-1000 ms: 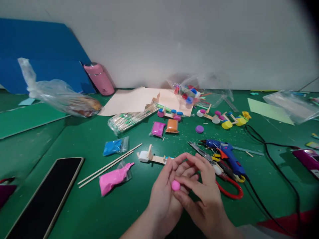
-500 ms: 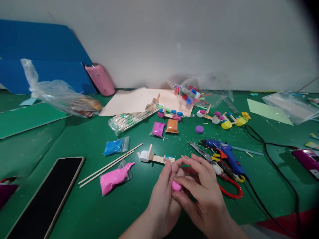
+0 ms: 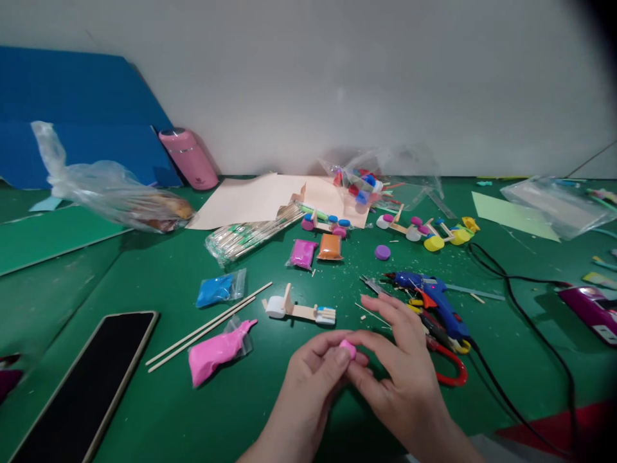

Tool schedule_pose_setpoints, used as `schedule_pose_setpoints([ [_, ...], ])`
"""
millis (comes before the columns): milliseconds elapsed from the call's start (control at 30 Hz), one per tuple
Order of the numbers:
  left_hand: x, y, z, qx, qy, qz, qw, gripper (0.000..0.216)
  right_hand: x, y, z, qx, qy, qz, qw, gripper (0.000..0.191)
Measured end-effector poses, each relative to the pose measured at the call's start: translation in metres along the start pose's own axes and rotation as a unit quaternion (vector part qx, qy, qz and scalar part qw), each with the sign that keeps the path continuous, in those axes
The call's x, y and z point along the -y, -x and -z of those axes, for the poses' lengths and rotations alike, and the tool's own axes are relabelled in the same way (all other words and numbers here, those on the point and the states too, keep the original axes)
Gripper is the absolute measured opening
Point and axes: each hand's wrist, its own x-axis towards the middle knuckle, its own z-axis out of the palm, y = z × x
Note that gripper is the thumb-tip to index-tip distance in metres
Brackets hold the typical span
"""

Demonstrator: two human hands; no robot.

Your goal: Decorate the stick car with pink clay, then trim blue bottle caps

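A small lump of pink modelling clay (image 3: pixel 348 349) is pinched between the fingertips of both hands, low in the view. My left hand (image 3: pixel 315 370) grips it with the thumb on top. From the other side, my right hand (image 3: pixel 398 366) holds it between thumb and index finger, its other fingers stretched forward. Just beyond them lies a little wooden-stick car (image 3: pixel 301 312) with white wheels at both ends. To the left is an opened bag of pink clay (image 3: pixel 219 354), beside two thin wooden sticks (image 3: pixel 207 328) and a bag of blue clay (image 3: pixel 216 290).
A blue glue gun (image 3: pixel 429 292) with a trailing black cable (image 3: pixel 535 321) lies right, near red-handled scissors (image 3: pixel 453 373). A phone (image 3: pixel 81 386) is at left. Farther back are finished small cars (image 3: pixel 325 222), clay packets (image 3: pixel 303 254), bagged sticks (image 3: pixel 255 231) and a pink bottle (image 3: pixel 189 157).
My left hand has turned from a cupped palm to a thumb-and-finger pinch on the pink clay. The hands have moved slightly down, leaving the little car more visible.
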Motion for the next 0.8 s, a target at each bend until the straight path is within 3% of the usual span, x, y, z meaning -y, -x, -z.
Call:
schedule_pose_setpoints([
  [100,-0.003,0.002,0.001,-0.008,-0.046,0.003,0.999,0.014,-0.003,-0.001,0.001,0.032,-0.036,-0.018,0.999,0.021],
  [200,-0.007,0.003,-0.001,0.001,-0.027,0.031,0.999,0.016,-0.006,0.0,0.0,0.079,-0.134,-0.057,0.986,0.029],
  [333,-0.011,0.004,-0.001,0.012,-0.001,0.056,0.998,0.016,-0.007,0.0,-0.002,0.098,-0.22,-0.102,0.965,0.021],
  [533,-0.012,0.004,0.001,0.001,-0.024,0.059,0.998,0.018,-0.008,0.002,-0.006,0.087,-0.21,-0.093,0.969,0.016],
  [700,-0.01,0.004,0.001,-0.028,-0.08,0.045,0.995,0.015,-0.008,0.003,-0.006,0.102,-0.202,-0.055,0.972,0.028],
  [800,-0.008,0.005,0.003,-0.04,-0.108,0.029,0.993,0.015,-0.006,0.002,-0.007,0.102,-0.204,-0.056,0.972,0.026],
])
